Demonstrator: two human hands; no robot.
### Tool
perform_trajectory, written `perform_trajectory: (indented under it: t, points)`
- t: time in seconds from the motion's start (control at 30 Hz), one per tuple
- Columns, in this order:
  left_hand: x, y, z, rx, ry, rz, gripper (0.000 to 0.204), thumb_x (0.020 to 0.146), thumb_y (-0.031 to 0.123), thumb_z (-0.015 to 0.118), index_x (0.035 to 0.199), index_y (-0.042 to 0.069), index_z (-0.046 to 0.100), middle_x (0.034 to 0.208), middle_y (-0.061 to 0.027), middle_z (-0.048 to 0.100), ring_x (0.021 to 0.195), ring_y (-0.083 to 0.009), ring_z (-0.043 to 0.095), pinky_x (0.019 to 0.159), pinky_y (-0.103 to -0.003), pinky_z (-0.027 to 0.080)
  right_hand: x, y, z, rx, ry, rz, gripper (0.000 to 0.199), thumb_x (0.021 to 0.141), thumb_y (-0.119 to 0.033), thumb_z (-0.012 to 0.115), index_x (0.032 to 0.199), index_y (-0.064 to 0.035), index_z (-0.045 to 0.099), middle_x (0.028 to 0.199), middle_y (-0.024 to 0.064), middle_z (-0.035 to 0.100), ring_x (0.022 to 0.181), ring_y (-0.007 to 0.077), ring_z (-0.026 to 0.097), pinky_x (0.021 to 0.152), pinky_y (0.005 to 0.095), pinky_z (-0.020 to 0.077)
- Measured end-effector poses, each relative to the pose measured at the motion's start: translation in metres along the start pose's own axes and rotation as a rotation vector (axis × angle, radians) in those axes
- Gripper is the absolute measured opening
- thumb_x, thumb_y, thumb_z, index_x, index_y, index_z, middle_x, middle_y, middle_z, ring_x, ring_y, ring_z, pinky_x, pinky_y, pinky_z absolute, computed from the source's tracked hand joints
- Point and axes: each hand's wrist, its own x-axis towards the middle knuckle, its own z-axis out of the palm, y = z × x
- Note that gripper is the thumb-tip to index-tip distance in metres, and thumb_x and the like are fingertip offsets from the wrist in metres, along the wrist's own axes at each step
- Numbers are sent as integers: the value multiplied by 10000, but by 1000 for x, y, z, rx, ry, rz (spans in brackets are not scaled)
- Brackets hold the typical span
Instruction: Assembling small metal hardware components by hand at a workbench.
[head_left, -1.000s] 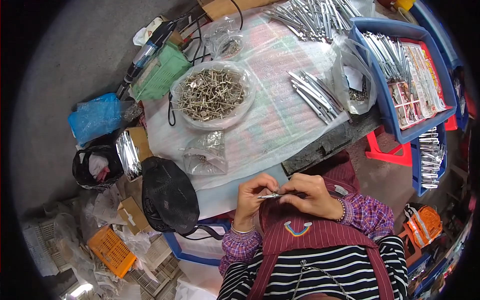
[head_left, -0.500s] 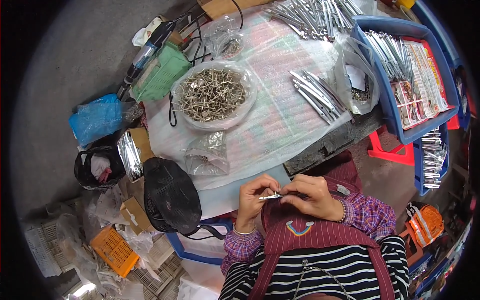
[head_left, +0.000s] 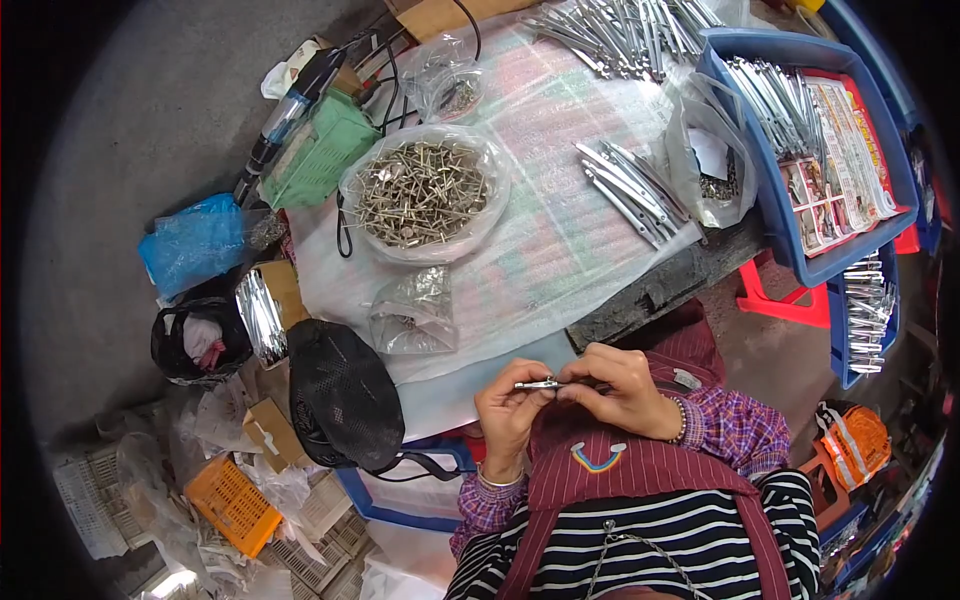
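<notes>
So from my remote feed, I'm using the big clear bowl of rivets (head_left: 424, 194) on the white-covered table (head_left: 540, 270) as my reference point. Far left of it there's a blue plastic bag (head_left: 192, 245) on the floor, and just left of the bowl sits a green case (head_left: 322, 150) with a power tool (head_left: 290, 105) lying along it. Below-left of the bowl is a black mesh bag (head_left: 342, 395); directly below the bowl, a small clear bag (head_left: 415, 315) lies on the table.

Well below the bowl, off the table edge, the left hand (head_left: 510, 410) pinches one end of a small metal piece (head_left: 540, 384), fingers closed on it. The right hand (head_left: 625, 390) grips the other end, fingers curled tight, so the piece is held level between both hands, close to the person's chest.

Right of the bowl lies a loose bunch of metal strips (head_left: 630, 185), then a clear bag, and furthest right a blue tray (head_left: 775, 215) with more strips.
</notes>
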Motion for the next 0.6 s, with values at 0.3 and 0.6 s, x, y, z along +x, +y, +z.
perform_trajectory:
  t: [0.3,0.6]
  points:
    - [-7,5,7,257,74,193,134,756,-63,670,877,-71,612,857,-79,581,755,-109,557,645,-194,453,-1,-1,2,32,7,18,163,706,-54,733,828,-15,632,687,78,580,560,182,550,474,276,399]
    - [-5,2,5,318,56,312,99,726,-36,615,819,-59,588,813,-101,585,712,-154,550,617,-238,436,0,-3,3,36,-37,14,167,713,-61,716,845,-16,623,714,95,579,596,231,581,499,304,437]
